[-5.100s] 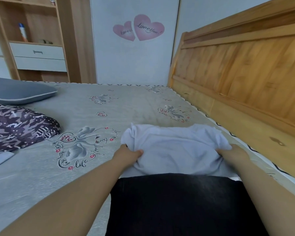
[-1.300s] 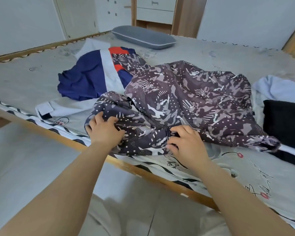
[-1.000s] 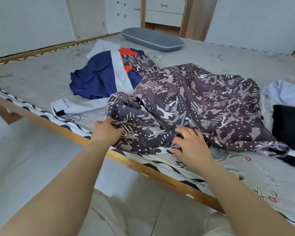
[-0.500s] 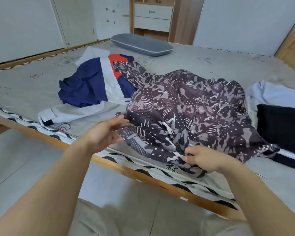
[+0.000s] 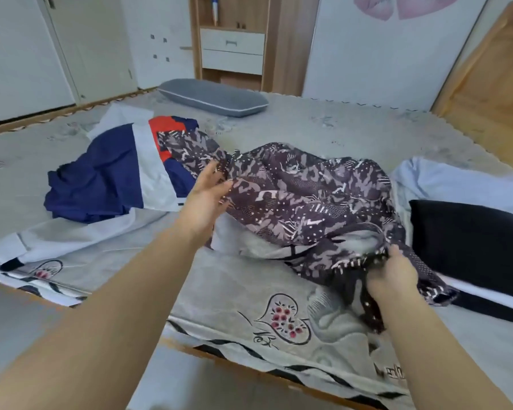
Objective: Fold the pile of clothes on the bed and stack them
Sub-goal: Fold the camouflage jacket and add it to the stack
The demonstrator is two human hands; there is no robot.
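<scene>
while bunched in both hands' grip, left hand (image 5: 203, 199) and right hand (image 5: 393, 276): crumpled, soft camouflage-print garment (image 5: 308, 202)

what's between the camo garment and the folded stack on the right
Nothing visible. Both the left hand and right hand already grip the camo garment, and its right edge lies right beside the folded black garment atop the light blue one.

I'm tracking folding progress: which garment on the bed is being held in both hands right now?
The purple camouflage-print garment: the left hand and right hand each grip an edge. The navy, white and orange one lies untouched.
</scene>
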